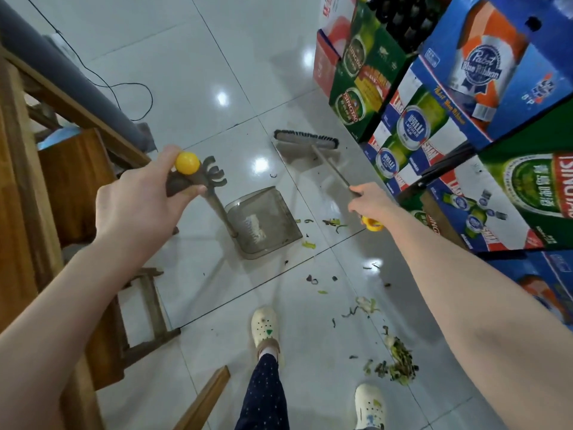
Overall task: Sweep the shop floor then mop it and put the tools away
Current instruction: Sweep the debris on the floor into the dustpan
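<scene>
Two tools in hand, and most of the mess is nowhere near the pan

Whole tiled floor point(217, 57) is glossy, so it could be slippery. The beer cartons point(465, 119) stand just beside the sweep path, so a sloppy stroke could flick bits under them. The broom point(305, 141) runs long-ways from my right hand point(369, 200), which grips the stick, away and leftward to the head. The bristle strip lies crosswise, bristles pointing away from me. The dustpan point(263, 225) sits on the tile between my hands, its long handle rising toward my left hand point(139, 206), which is closed around the top by the yellow knob. Can't really tell which way its mouth faces. The big scrap pile point(400, 361) is back by my right shoe point(369, 405), well apart from the pan. One step back and I guess I'd tread it everywhere.
</scene>
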A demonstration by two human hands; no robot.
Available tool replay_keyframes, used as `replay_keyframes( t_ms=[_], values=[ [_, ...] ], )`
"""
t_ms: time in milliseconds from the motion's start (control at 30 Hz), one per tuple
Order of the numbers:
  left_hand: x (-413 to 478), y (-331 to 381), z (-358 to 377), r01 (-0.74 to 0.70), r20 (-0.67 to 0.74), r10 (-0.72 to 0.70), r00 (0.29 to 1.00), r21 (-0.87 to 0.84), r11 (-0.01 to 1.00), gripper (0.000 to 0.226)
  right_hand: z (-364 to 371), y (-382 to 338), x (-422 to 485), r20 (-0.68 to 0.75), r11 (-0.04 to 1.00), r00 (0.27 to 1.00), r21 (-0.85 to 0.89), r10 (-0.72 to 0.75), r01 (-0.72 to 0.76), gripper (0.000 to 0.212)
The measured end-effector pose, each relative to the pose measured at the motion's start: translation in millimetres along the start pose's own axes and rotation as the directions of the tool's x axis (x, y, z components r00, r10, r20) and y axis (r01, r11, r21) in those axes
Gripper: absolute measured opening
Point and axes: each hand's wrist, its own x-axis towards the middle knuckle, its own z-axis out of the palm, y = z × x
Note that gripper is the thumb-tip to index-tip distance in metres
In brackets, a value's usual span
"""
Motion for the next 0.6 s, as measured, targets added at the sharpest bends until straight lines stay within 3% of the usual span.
replay_keyframes(
  t_ms=[267, 600],
  values=[
    [-1.0, -2.2, 3.4, -0.009, -0.019, 0.008, 1.000, -0.033, 0.999, 0.028, 20.1, 16.0, 0.9, 0.081, 0.997, 0.994, 0.005, 0.073, -0.074, 0.063],
    [-57.6, 14.0, -13.3, 0.041, -0.013, -0.041, 0.999, -0.036, 0.999, 0.026, 48.0, 79.2, -105.9, 0.208, 0.992, 0.970, -0.048, 0.124, -0.117, 0.066]
  ],
)
